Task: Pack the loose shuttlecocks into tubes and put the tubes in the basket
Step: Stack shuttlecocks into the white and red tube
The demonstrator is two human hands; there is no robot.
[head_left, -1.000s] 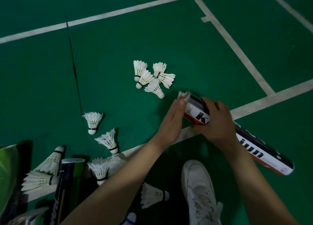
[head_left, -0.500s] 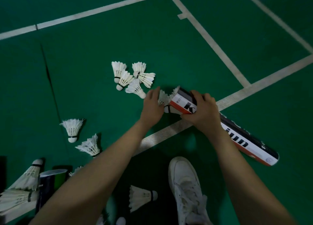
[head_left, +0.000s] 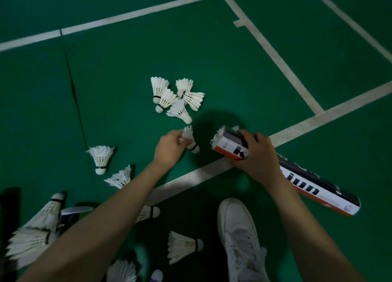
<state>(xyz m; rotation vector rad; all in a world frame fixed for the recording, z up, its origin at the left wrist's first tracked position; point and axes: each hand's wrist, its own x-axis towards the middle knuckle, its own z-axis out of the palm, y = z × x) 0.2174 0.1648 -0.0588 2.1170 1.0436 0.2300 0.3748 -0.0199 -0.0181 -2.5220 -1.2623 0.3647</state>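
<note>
1. The right hand point(head_left: 257, 156) gripped a long white, black and orange-red cardboard tube point(head_left: 314, 188) near its open mouth, with the fingers curled round it
2. That tube lay slanted across a white textured court line point(head_left: 191, 178) on the green court floor point(head_left: 212, 58), closed end to the right, and white feathers point(head_left: 215, 138) poked out of its mouth
3. Black letters reading "jun" showed on the tube's white side and a black "K" sat beside the gripping hand; a small round emblem near the closed end could not be read
4. The left hand point(head_left: 169, 149) pinched a white feather shuttlecock point(head_left: 191, 143) by its skirt, its black-banded cork tip aimed toward the tube's mouth and apart from it
5. Five white shuttlecocks in a cluster point(head_left: 176, 97) lay touching one another just beyond the left hand
6. Loose shuttlecocks lay at the left point(head_left: 101, 157) and near the person point(head_left: 184, 246)
7. A dark second tube point(head_left: 70, 218) lay at the lower left, partly hidden by the forearm, and a white lace-up shoe point(head_left: 239, 235) stood below the right hand
</note>
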